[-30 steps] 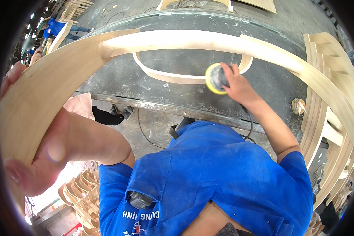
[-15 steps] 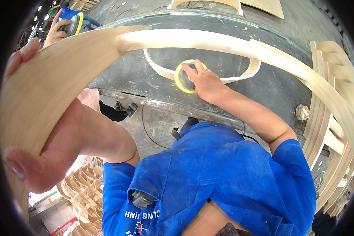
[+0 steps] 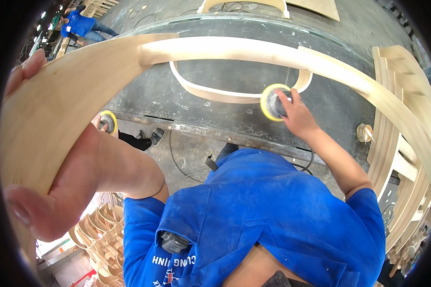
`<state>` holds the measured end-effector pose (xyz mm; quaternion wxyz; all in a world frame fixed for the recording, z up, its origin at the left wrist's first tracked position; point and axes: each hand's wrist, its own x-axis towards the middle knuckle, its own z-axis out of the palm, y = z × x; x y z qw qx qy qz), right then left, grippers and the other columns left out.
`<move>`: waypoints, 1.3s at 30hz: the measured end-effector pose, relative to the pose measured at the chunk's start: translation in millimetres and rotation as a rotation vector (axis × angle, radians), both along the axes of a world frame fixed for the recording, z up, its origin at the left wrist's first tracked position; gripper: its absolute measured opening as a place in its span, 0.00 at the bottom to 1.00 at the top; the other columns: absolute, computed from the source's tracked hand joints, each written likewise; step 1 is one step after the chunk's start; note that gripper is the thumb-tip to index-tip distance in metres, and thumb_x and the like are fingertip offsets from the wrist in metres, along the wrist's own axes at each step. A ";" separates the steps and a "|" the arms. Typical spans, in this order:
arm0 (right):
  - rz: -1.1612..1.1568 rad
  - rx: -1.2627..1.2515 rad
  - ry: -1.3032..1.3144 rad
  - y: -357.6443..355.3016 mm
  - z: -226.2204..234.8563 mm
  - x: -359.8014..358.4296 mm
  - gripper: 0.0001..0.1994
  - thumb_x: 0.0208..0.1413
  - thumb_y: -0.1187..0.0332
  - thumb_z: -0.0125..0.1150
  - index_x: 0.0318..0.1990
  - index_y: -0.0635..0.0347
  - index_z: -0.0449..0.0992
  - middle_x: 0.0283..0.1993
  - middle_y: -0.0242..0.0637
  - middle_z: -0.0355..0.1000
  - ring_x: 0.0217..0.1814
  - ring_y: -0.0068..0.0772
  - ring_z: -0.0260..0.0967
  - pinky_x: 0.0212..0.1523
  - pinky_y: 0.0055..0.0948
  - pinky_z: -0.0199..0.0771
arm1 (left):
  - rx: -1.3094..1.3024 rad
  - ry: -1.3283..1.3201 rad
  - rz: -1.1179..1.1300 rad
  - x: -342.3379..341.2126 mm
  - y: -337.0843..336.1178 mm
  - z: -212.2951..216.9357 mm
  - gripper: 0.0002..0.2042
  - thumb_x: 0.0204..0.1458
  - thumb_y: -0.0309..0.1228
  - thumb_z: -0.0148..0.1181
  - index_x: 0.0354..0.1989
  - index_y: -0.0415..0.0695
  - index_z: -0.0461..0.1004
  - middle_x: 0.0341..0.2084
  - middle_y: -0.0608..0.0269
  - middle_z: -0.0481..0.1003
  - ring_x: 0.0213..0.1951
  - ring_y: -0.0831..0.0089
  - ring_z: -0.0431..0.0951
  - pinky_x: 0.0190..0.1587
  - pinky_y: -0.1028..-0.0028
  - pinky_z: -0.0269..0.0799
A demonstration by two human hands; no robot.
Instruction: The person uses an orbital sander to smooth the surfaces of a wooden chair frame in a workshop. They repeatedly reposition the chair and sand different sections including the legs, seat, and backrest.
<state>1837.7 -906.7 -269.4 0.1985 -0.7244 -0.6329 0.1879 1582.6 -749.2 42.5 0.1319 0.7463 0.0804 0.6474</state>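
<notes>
A pale curved wooden frame (image 3: 225,50) arches across the view, its broad left end close to me. My left hand (image 3: 76,184) is closed round that end, thumb on the near side and fingertips at the far edge. Further off, my right hand (image 3: 299,115) grips a round hand sander (image 3: 276,102) with a yellow-rimmed disc, tilted on its side. The sander is at the right part of a thinner curved wooden band (image 3: 210,93) above the dark table; whether it touches the wood I cannot tell.
Beneath lies the dark workbench (image 3: 167,122). A co-worker's hand with another yellow-rimmed sander (image 3: 109,123) shows at its left. A small pot (image 3: 365,132) stands right, beside stacked curved wooden parts (image 3: 392,95). More curved parts (image 3: 103,225) are lower left; another person (image 3: 84,26) is far left.
My right hand has moved the sander to the right along the band. The co-worker's sander has dropped from the upper left to beside the bench. My left hand keeps its grip.
</notes>
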 end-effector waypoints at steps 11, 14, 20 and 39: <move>0.317 0.014 0.063 89.9 45.8 -93.2 0.32 0.49 0.83 0.49 0.64 0.45 0.61 0.61 0.59 0.54 0.44 0.56 0.71 0.43 0.44 0.76 | 0.037 0.158 -0.110 -26.8 7.4 14.6 0.29 0.38 0.48 0.46 0.43 0.37 0.74 0.33 0.38 0.75 0.35 0.44 0.78 0.37 0.50 0.76; 0.305 -0.024 0.078 94.4 54.0 -93.5 0.34 0.48 0.84 0.48 0.64 0.44 0.59 0.61 0.61 0.54 0.47 0.60 0.69 0.47 0.44 0.74 | -0.043 0.130 -0.043 -33.6 10.7 6.0 0.31 0.37 0.50 0.45 0.44 0.38 0.74 0.35 0.35 0.74 0.38 0.45 0.78 0.41 0.51 0.76; 0.320 0.007 0.017 94.0 55.5 -88.2 0.33 0.49 0.83 0.48 0.64 0.44 0.60 0.61 0.62 0.53 0.45 0.59 0.71 0.47 0.44 0.74 | -0.088 0.094 -0.118 -38.4 8.9 1.5 0.31 0.37 0.51 0.45 0.44 0.40 0.74 0.34 0.35 0.74 0.40 0.46 0.78 0.43 0.52 0.75; 0.311 0.030 0.045 125.6 66.5 -98.9 0.33 0.48 0.82 0.50 0.64 0.47 0.59 0.53 0.53 0.57 0.45 0.57 0.71 0.45 0.43 0.75 | -0.072 0.461 -0.046 -18.9 -5.4 22.2 0.28 0.38 0.46 0.49 0.46 0.39 0.70 0.32 0.43 0.73 0.38 0.49 0.76 0.45 0.52 0.73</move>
